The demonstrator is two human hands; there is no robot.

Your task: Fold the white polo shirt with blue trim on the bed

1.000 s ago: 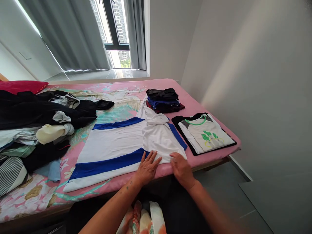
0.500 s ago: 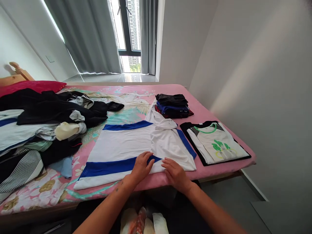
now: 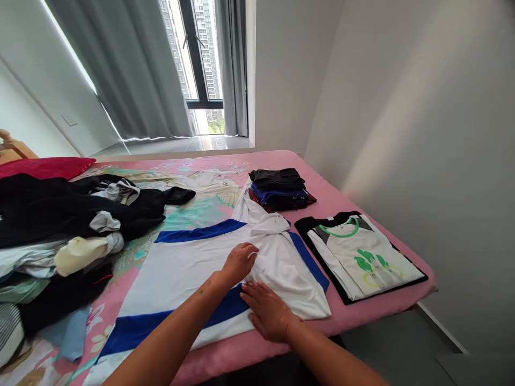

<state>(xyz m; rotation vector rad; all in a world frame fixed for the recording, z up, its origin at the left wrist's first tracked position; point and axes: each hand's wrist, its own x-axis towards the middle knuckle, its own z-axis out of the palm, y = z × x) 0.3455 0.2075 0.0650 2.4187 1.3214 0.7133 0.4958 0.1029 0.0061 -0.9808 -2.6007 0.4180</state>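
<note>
A white shirt with blue bands [image 3: 193, 262] lies spread over the near edge of the bed, one side folded inward and a sleeve bunched at the far end. My left hand [image 3: 240, 261] is over the middle of the shirt, its fingers slightly bent and the thumb apart from them. Whether its fingertips press on the cloth, I cannot tell. Close to the bed's edge, my right hand [image 3: 267, 311] rests flat on the blue band and white hem, fingers stretched out. Neither hand grips the cloth.
Folded dark clothes [image 3: 277, 188] are stacked beyond the shirt. To the right lies a folded white T-shirt with a green print [image 3: 362, 257] on black cloth. A loose heap of clothes [image 3: 80, 214] covers the bed's left side, near a red pillow [image 3: 48, 167].
My left hand has moved forward from the blue band to the middle of the shirt. My right hand has shifted left along the near edge. The view has tilted and moved closer.
</note>
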